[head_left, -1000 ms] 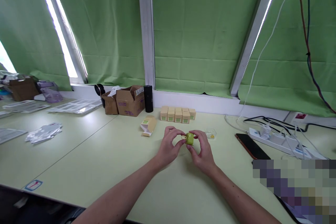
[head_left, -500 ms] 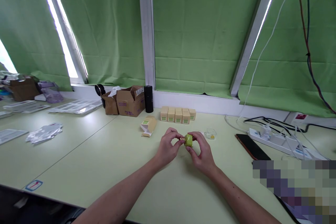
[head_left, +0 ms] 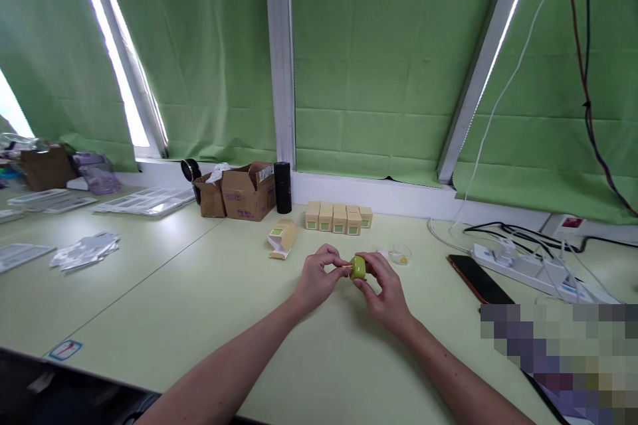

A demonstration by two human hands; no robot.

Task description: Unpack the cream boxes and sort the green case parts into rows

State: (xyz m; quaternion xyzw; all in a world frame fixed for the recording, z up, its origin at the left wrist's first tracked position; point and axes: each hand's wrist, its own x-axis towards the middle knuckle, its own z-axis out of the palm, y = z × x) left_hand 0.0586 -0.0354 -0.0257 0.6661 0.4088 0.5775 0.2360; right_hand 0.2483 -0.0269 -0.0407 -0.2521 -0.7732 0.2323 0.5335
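Between both hands, above the table, is a small glossy green rounded piece (head_left: 357, 268) shaped like a tiny jar; its exact kind I cannot tell. My right hand (head_left: 383, 289) grips it from the right with thumb and fingers. At its left end, my left hand (head_left: 319, 279) pinches with thumb and forefinger at something thin and pale, too small to name. An opened small cardboard box (head_left: 283, 239) lies tilted on its side beyond my left hand. To the right of my right hand is a clear plastic piece (head_left: 399, 254) with a yellow spot in it.
Several small tan boxes (head_left: 339, 219) stand in rows near the wall. Behind on the left are a brown carton (head_left: 248, 192) and a black cylinder (head_left: 282, 187). A phone (head_left: 479, 277) and a power strip (head_left: 538, 272) with cables lie right; silvery packets (head_left: 84, 252) lie left.
The hands stay almost in place around the green piece. The pale loop that showed between my left fingers and the piece is now less visible. The camera view has shifted very slightly.
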